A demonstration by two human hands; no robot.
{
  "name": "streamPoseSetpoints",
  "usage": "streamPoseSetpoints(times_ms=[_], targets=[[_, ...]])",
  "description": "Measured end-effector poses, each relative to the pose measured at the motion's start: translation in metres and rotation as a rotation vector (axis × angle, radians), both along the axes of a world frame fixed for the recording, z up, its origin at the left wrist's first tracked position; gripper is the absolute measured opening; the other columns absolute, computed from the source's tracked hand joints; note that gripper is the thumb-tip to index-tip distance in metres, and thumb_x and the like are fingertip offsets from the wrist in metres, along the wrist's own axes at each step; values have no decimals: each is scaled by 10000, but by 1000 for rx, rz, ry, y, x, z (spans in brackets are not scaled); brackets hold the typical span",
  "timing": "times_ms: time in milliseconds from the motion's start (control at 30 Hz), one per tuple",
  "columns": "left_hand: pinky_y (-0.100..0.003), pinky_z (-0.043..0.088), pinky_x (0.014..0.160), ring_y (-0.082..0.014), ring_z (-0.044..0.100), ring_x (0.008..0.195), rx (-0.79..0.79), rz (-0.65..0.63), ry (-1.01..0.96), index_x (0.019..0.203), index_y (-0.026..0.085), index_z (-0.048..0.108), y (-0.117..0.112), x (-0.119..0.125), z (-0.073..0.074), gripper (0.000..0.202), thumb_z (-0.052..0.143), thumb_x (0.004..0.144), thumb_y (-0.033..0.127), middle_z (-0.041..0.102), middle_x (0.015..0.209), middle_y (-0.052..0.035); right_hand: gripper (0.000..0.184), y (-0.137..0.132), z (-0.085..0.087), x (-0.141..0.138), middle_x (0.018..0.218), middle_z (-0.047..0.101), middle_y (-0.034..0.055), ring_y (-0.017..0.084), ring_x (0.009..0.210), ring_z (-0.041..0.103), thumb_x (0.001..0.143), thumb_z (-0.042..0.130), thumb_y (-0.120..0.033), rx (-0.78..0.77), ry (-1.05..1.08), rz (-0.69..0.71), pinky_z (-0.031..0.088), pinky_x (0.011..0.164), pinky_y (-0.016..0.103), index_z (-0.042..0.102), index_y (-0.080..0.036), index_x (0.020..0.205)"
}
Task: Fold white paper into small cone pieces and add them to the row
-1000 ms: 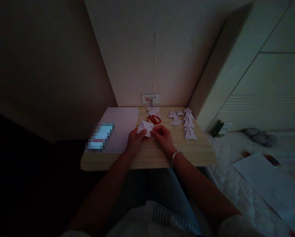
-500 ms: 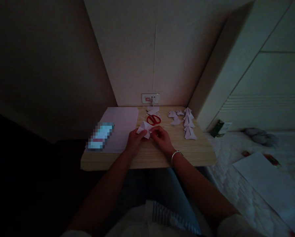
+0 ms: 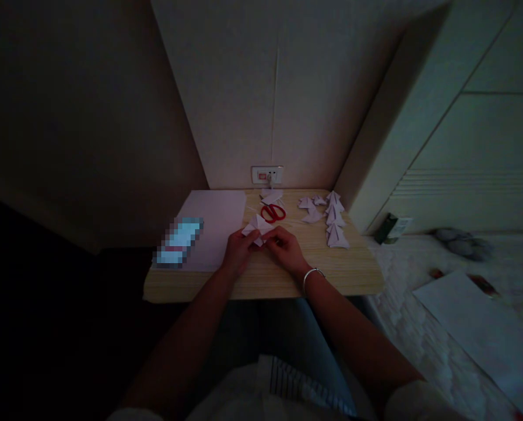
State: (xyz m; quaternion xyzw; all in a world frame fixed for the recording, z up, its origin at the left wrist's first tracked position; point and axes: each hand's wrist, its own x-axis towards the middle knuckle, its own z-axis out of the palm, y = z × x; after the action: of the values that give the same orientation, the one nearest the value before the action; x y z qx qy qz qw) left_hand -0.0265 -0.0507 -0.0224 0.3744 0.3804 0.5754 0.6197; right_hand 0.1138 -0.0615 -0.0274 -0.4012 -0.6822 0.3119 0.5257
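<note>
Left hand (image 3: 238, 248) pinches folded paper (image 3: 256, 224), thumb on top; right hand (image 3: 287, 248) has its right edge between fingertips. Paper sits between the hands, over the worktop (image 3: 349, 278); can't tell if touching. Two-sided hold probably keeps the creases lined up. Scissors (image 3: 273, 214) just beyond the hands, handles nearest, likely for easy pickup. Phone (image 3: 179, 242) left of left hand, lying on a sheet (image 3: 217, 213), screen lit, presumably there for glancing at. Folded row (image 3: 335, 221) beyond and right of right hand, seemingly parked out of the way.
</note>
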Motion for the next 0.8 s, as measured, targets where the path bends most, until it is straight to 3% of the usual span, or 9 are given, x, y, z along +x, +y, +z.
streamPoseSetpoints(times_ms=[300,433,533,800], targets=[[-260,507,577,-145,618,655,-10,-24,-1,894,124,645,1,-1,2,398,764,583,342,679,771,-51,173,-2,4,-1,789,563,18,135,691,543,774,569,-213,-7,22,39,442,618,266,702,-240,881],[-228,494,512,-121,591,626,-16,10,30,899,134,638,0,-1,2,404,766,580,347,662,772,-31,210,-1,3,0,807,613,20,134,670,544,807,546,-296,-123,142,-15,442,616,274,691,-240,948],[-216,489,512,-109,577,613,4,-1,34,883,130,632,0,-1,2,388,763,589,346,651,747,-22,201,2,0,0,786,629,20,137,670,555,790,574,-347,-169,165,-17,447,632,275,696,-221,889],[-228,487,599,-97,577,624,15,-34,-2,865,133,641,0,1,2,339,757,604,317,657,741,-14,136,3,0,0,773,613,18,142,715,556,757,624,-323,-114,96,-32,443,667,279,704,-227,808]])
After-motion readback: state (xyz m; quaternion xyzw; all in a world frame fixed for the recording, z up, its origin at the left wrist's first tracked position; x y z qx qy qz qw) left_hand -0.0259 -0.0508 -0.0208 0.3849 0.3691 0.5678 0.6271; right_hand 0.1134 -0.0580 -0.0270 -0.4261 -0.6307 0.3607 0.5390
